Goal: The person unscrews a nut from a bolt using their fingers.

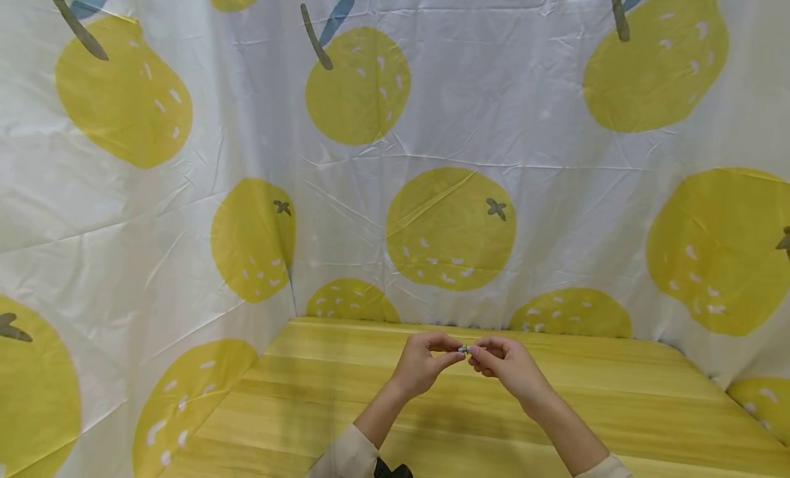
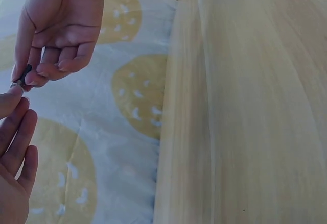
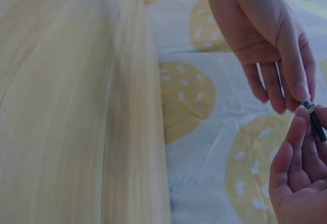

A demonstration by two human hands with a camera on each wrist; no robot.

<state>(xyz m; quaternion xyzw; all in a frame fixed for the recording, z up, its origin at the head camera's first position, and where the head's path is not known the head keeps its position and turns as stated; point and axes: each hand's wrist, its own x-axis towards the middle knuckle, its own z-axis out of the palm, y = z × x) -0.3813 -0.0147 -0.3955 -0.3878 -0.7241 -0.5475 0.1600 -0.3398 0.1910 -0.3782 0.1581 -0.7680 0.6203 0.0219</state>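
Note:
Both hands meet over the table (image 1: pixel 345 389), fingertip to fingertip, at a small dark rod with a paler, metallic-looking part (image 3: pixel 318 127). My left hand (image 1: pixel 420 365) pinches one end between thumb and index finger. From the other side, my right hand (image 1: pixel 512 372) pinches the same piece near the paler part. In the left wrist view the dark tip of the rod (image 2: pixel 25 72) shows beside the fingertips. The other fingers of each hand are bent loosely. Fingertips cover much of the piece, so its exact kind cannot be told.
A white curtain with yellow fruit prints (image 1: pixel 549 210) hangs behind the table and along its sides. The tabletop has a yellowish wood grain. A black device (image 1: pixel 391 470) sits by the left sleeve (image 1: pixel 348 454).

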